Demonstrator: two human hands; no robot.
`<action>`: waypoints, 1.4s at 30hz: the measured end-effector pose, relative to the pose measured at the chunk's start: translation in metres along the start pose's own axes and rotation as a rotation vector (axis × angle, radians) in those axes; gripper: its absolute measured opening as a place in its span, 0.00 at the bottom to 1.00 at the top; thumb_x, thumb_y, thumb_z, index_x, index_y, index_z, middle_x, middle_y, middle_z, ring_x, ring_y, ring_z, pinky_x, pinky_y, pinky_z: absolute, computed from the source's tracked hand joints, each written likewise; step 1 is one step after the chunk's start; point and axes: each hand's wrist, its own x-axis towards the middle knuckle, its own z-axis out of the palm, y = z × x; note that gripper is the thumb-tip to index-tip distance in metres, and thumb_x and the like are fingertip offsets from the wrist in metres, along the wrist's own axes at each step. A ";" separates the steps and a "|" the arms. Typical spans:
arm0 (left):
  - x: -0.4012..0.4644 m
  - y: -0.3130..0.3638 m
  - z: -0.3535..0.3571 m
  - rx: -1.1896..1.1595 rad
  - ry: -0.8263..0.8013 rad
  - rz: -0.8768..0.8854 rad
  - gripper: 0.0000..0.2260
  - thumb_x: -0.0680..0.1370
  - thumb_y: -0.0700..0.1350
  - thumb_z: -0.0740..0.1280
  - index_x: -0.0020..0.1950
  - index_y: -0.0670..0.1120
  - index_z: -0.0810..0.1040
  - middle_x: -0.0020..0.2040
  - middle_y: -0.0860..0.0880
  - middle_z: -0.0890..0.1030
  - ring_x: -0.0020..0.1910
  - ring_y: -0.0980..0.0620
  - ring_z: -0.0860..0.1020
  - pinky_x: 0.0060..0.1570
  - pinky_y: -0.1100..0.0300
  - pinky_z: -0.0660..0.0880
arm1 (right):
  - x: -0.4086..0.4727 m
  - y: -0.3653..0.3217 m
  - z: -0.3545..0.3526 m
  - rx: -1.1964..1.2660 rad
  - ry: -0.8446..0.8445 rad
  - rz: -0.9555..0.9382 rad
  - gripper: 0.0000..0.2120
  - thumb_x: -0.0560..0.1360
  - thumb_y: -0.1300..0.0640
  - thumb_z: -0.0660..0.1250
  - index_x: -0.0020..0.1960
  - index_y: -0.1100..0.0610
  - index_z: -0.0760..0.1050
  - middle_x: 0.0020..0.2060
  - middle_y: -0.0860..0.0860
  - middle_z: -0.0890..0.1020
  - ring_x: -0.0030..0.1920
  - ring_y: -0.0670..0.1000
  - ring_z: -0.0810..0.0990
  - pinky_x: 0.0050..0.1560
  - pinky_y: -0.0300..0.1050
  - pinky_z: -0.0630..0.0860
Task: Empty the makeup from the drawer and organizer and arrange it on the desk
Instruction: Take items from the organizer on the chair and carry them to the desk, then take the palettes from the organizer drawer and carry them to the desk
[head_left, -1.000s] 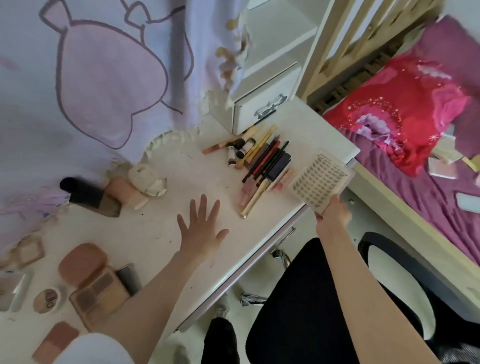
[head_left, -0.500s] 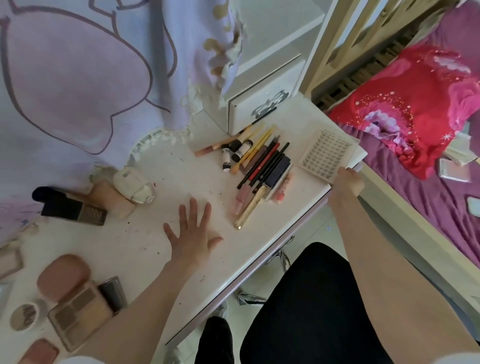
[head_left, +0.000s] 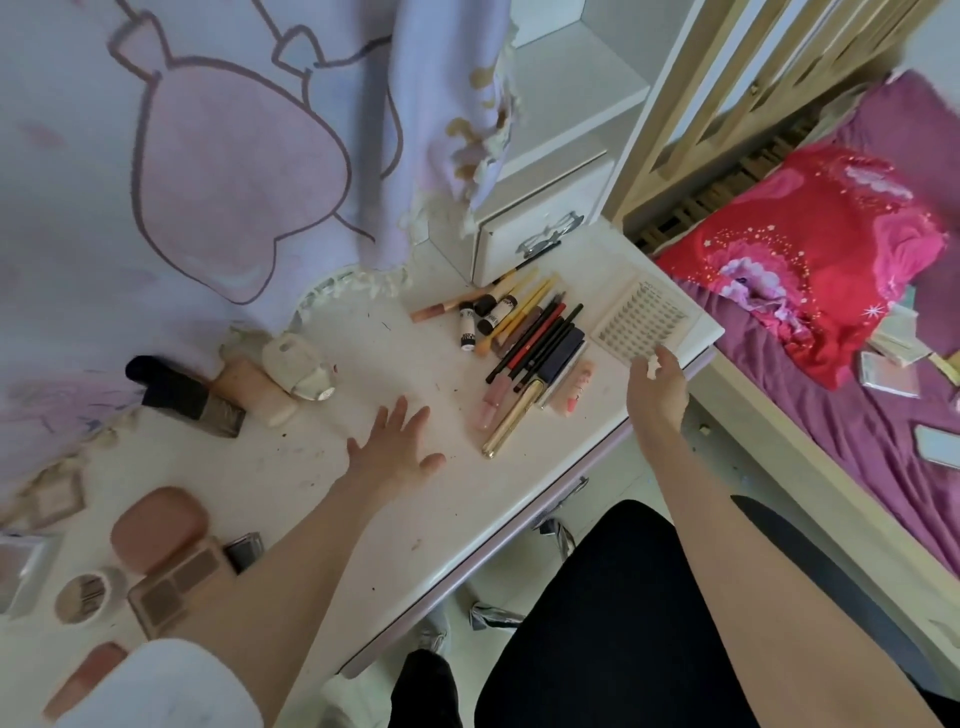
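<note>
A white tray of false lashes (head_left: 644, 314) lies flat on the desk's far right corner. My right hand (head_left: 657, 387) is at its near edge, fingertips pinching that edge. My left hand (head_left: 397, 447) rests flat on the white desk (head_left: 363, 525) with its fingers spread, holding nothing. Between my hands lies a pile of pencils, brushes and lip glosses (head_left: 530, 353). A black-capped bottle (head_left: 189, 395), a peach tube (head_left: 254, 387) and a clear jar (head_left: 298, 366) lie at the back left. A pink compact (head_left: 158, 530), an eyeshadow palette (head_left: 176, 587) and a round compact (head_left: 88, 595) sit at the near left.
A small white drawer unit (head_left: 535, 228) stands shut at the back of the desk, under a hanging lilac cloth (head_left: 218, 156). Right of the desk is a bed with a red pillow (head_left: 810, 254) and loose items. A black chair seat (head_left: 623, 623) is below the desk edge.
My right hand carried the lash tray up from the desk's front edge and set it flat on the far right corner. My left hand stayed flat on the desk.
</note>
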 end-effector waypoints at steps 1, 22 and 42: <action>-0.005 -0.003 -0.006 -0.026 0.034 0.017 0.29 0.80 0.56 0.56 0.76 0.54 0.45 0.77 0.51 0.40 0.76 0.49 0.41 0.71 0.40 0.47 | -0.013 -0.004 -0.001 -0.032 -0.031 -0.063 0.21 0.80 0.54 0.56 0.72 0.57 0.63 0.69 0.53 0.69 0.68 0.54 0.68 0.65 0.50 0.67; -0.252 -0.135 -0.006 0.082 0.750 -0.041 0.28 0.77 0.61 0.44 0.76 0.57 0.47 0.77 0.51 0.46 0.76 0.49 0.41 0.71 0.44 0.38 | -0.297 -0.066 0.039 -0.537 -0.403 -1.141 0.28 0.79 0.45 0.57 0.75 0.53 0.55 0.75 0.54 0.58 0.75 0.55 0.54 0.73 0.57 0.47; -0.578 -0.281 0.178 -0.405 1.237 -1.261 0.31 0.74 0.64 0.40 0.75 0.56 0.52 0.77 0.51 0.49 0.73 0.53 0.38 0.71 0.48 0.36 | -0.712 -0.073 0.136 -0.340 -1.376 -2.159 0.32 0.75 0.38 0.47 0.75 0.52 0.57 0.74 0.53 0.60 0.75 0.54 0.57 0.73 0.59 0.48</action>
